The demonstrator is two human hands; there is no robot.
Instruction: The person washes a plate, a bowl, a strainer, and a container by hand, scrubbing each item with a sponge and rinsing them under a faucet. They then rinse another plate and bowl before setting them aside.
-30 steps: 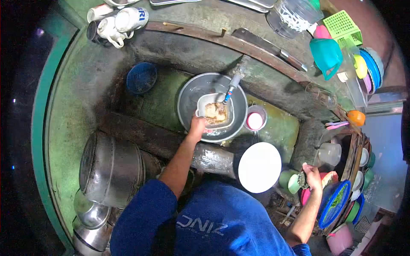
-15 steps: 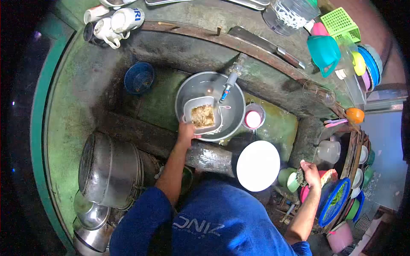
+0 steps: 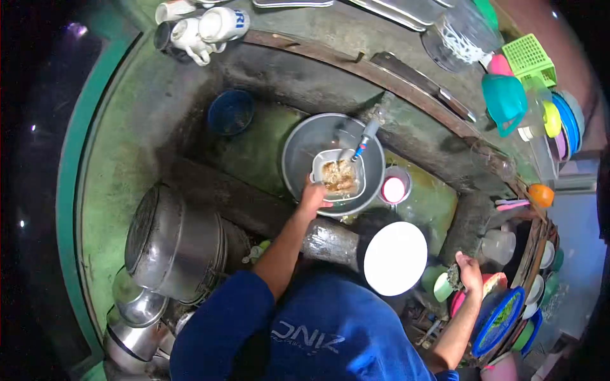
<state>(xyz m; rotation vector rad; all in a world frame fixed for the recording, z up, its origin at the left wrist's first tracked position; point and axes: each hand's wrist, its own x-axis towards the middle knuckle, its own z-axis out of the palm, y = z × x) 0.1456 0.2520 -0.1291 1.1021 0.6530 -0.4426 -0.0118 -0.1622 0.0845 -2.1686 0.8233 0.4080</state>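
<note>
My left hand (image 3: 312, 197) grips the near-left edge of a pale plastic container (image 3: 361, 183) with wet, brownish grain-like bits in it. The container is over a grey basin (image 3: 290, 181), and the end of the tap (image 3: 366, 136) is above its far-right part. Off to the right, my right hand (image 3: 471, 274) is closed around a dark, rough scouring pad (image 3: 453, 277). Beside that hand are a light green cup (image 3: 442, 287) and a white round lid or plate (image 3: 395, 258).
A blue bowl (image 3: 230, 112) lies at the sink's back left. Right of the basin stands a clear cup with pink contents (image 3: 394, 189). Large metal pots (image 3: 175, 244) crowd the left. On the back ledge are mugs (image 3: 219, 25), a knife (image 3: 422, 86) and a teal jug (image 3: 505, 101).
My left hand has shifted the container rightward within the basin, beneath the tap's end. The camera view has moved slightly. My right hand keeps hold of the scouring pad.
</note>
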